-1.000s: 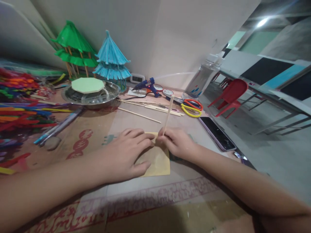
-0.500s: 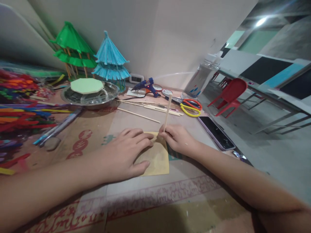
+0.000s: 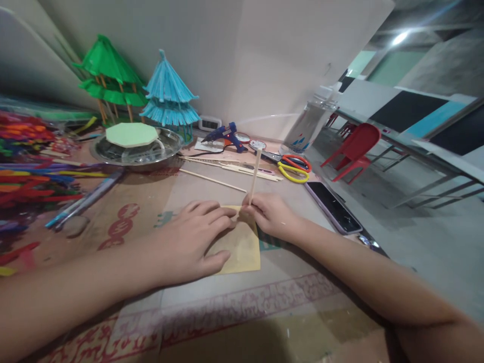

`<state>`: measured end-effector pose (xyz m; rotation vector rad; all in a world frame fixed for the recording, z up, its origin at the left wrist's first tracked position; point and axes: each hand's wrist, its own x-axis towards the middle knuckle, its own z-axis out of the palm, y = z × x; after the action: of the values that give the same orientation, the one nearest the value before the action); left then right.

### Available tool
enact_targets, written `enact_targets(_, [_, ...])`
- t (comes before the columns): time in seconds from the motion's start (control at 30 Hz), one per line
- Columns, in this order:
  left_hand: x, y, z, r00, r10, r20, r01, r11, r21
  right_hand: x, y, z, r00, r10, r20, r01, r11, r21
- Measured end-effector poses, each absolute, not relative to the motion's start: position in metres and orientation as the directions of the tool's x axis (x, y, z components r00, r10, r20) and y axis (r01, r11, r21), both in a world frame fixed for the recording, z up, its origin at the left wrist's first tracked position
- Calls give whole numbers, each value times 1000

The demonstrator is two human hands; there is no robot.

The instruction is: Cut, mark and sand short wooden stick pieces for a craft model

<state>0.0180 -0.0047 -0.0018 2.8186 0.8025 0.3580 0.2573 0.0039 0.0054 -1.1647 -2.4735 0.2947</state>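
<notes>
Wooden stick [image 3: 255,174] could tip if loosened
Right hand [image 3: 269,217] pinches it, grip closed; left hand [image 3: 194,237], spread on yellow paper [image 3: 244,252], grasps nothing.

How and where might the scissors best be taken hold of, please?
Probably by the yellow and orange handles, coming from the near right: the scissors lie with their loops toward the person's right, blades pointing left and away. The right hand holds a stick, so would need freeing first.

Room nearside of sheet [image 3: 245,247], sticks [image 3: 213,180] beyond
</notes>
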Motion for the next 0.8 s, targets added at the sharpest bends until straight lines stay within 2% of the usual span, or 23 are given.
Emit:
enact_targets(0.2, [18, -6, -1, 829, 533, 171, 486, -836, 254, 258, 9, 3, -569, 782, 256, 674, 621, -400])
enact_targets(0.27, [17, -6, 0, 820, 545, 175, 494, -829, 263, 261, 12, 5, -484, 835, 262, 679, 548, -489])
enact_targets(0.3, [17, -7, 0, 817, 549, 173, 496, -824, 273, 262, 13, 7, -421, 872, 251, 642, 482, -596])
enact_targets(0.4, [17, -7, 1, 812, 559, 169, 498, -813, 301, 265, 11, 19, -284, 945, 162, 333, 255, -908])
enact_targets(0.47, [17, -6, 1, 812, 559, 169, 498, -814, 300, 263, 6, 29, -301, 949, 89, 101, 125, -987])
enact_targets(0.6, [16, -5, -1, 821, 547, 165, 493, -824, 278, 256, -3, 42, -405, 914, -27, -213, -122, -969])
enact_targets(0.7, [14, -4, -4, 823, 538, 180, 487, -833, 263, 252, -5, 42, -373, 922, -105, -240, -205, -949])
enact_targets(0.8, [15, -4, -5, 822, 539, 184, 489, -833, 257, 250, -4, 37, -337, 935, -112, -228, -197, -954])
